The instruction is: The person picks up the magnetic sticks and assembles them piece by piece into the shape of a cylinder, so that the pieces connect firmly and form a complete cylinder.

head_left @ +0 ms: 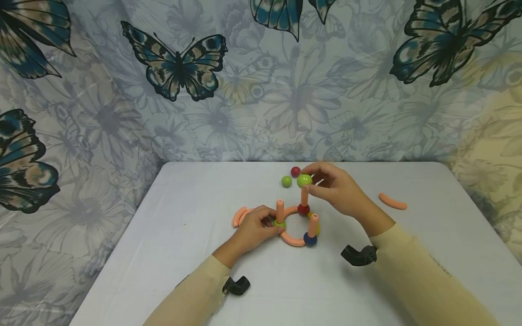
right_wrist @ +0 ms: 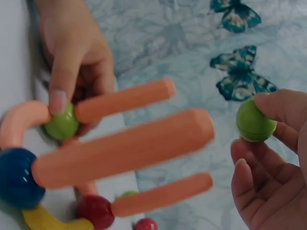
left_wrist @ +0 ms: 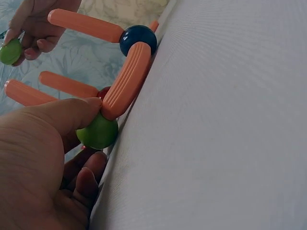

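Observation:
A ring of orange curved sticks (head_left: 292, 241) and a yellow curved stick (right_wrist: 53, 221) lies joined by balls on the table. From its blue ball (head_left: 310, 239), red ball (head_left: 303, 209) and green ball (left_wrist: 100, 133) rise upright orange rods (right_wrist: 129, 148). My left hand (head_left: 253, 228) pinches that green ball at the ring's left side. Between thumb and fingers, my right hand (head_left: 336, 188) holds another green ball (right_wrist: 255, 120). In the right wrist view this ball is apart from the rod tips.
Behind the ring lie a loose green ball (head_left: 287, 181) and a loose red ball (head_left: 295, 171). Orange curved sticks (head_left: 238, 217) rest left of the ring, partly behind my left hand. Another curved stick (head_left: 393, 201) lies at the right on the white table (head_left: 183, 267). A butterfly-print cloth (head_left: 244, 113) hangs behind.

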Motion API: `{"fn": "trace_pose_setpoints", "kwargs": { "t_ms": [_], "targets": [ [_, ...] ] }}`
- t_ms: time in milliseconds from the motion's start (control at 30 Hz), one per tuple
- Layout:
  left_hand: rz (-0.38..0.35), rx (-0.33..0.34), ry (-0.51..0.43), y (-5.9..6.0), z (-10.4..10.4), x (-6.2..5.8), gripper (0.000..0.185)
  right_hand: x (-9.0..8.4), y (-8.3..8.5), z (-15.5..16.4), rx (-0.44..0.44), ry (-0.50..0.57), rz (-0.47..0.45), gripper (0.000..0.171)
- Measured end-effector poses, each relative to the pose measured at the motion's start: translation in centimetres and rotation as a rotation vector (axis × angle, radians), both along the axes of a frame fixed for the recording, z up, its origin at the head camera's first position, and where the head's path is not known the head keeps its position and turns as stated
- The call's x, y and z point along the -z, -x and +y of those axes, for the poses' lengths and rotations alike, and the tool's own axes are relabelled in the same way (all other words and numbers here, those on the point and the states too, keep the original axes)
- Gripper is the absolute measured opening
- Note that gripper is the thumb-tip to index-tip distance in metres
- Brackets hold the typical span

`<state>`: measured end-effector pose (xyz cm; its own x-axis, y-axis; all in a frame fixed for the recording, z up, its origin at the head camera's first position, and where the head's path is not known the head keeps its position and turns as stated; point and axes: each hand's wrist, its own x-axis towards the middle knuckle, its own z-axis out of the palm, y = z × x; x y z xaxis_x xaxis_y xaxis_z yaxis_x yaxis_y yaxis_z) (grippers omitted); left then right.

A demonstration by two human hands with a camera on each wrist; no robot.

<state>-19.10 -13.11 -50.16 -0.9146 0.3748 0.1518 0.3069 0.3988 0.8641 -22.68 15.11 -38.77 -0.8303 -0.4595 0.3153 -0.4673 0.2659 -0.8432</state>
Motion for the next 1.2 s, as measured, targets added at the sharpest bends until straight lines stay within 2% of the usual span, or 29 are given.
{"fn": "trace_pose_setpoints", "kwargs": {
  "t_ms": [200, 367, 467, 733, 1200],
  "targets": [
    [0.006, 0.014, -0.021, 0.0, -0.1, -0.1, 0.027, 0.3, -1.0, -1.8, -0.080, 0.005, 0.017, 0.030],
    [-0.002, 0.017, -0.023, 0.0, -0.2, -0.1, 0.027, 0.4, -1.3, -2.9, -0.110, -0.042, -0.099, 0.033],
    [-0.007, 0.017, -0.018, 0.0, -0.2, 0.0, 0.028, 0.5, -1.3, -3.5, -0.125, -0.073, -0.132, 0.034],
    [0.002, 0.023, -0.007, 0.0, -0.2, 0.0, 0.029, 0.8, -0.9, -4.2, -0.107, -0.164, -0.106, 0.034],
    [0.010, 0.023, -0.003, 0.0, -0.2, -0.1, 0.027, 0.8, -0.8, -4.1, -0.116, -0.138, -0.100, 0.036]
  ]
}}
